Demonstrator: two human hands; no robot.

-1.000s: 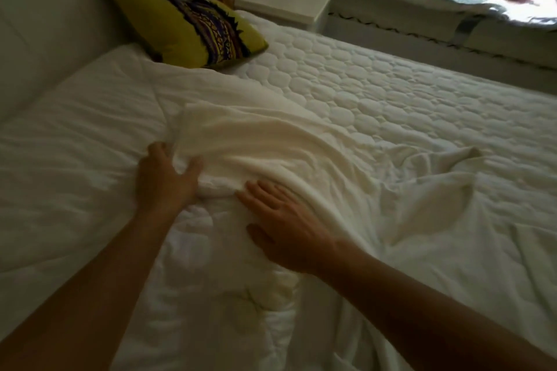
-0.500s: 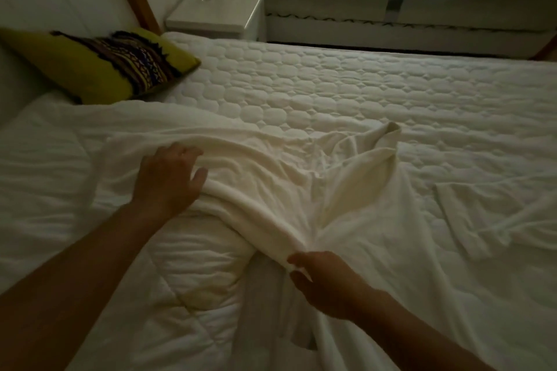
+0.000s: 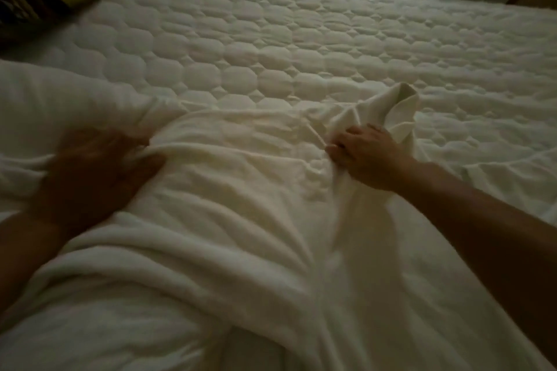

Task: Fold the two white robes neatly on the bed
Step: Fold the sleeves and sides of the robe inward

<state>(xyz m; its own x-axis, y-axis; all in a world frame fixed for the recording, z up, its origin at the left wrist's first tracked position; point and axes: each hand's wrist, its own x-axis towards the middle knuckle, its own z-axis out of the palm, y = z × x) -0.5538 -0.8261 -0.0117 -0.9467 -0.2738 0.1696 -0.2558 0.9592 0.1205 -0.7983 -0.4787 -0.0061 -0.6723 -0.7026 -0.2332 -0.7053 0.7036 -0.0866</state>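
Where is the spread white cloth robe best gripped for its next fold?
Probably at the loose bunched end of the white cloth robe, from above on the right, where the right hand already has its grip. That part stands raised off the quilted white mattress.

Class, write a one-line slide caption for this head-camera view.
Right hand grips bunched white robe on the quilted bed; blurred left hand holds its other edge.

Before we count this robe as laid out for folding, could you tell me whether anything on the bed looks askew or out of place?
Yes: the white robe is rumpled, not flat. The right hand bunches a sleeve-like end that sticks up off the mattress, and a thin cord trails loose beside it. The blurred left hand rests on the robe's other side.
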